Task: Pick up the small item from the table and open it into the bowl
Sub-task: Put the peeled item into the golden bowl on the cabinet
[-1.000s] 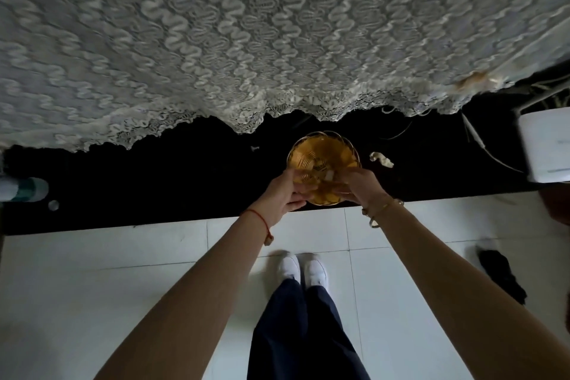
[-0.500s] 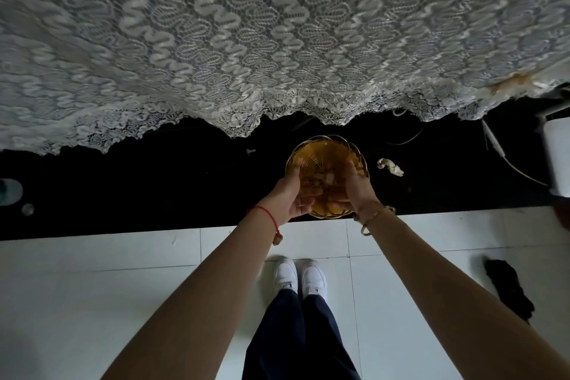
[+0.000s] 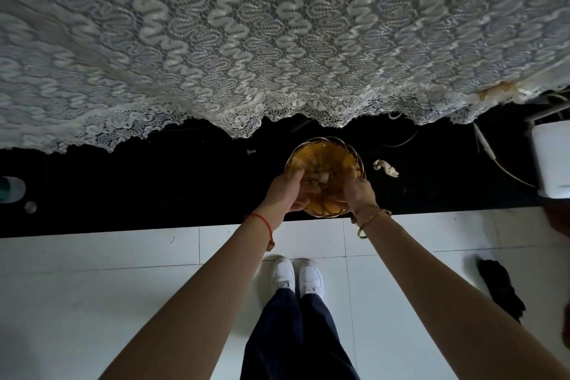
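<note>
Both hands, the left hand (image 3: 285,193) and the right hand (image 3: 357,191), hold a small pale item (image 3: 319,178) together over the amber bowl (image 3: 324,157) at the counter's (image 3: 154,182) near edge.

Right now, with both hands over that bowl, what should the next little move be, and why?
Probably keep pulling the small item apart just where it is. Both the left hand and the right hand pinch it between their fingertips, directly above the amber bowl, so whatever comes loose should drop inside. What the item is, I cannot tell.
</note>
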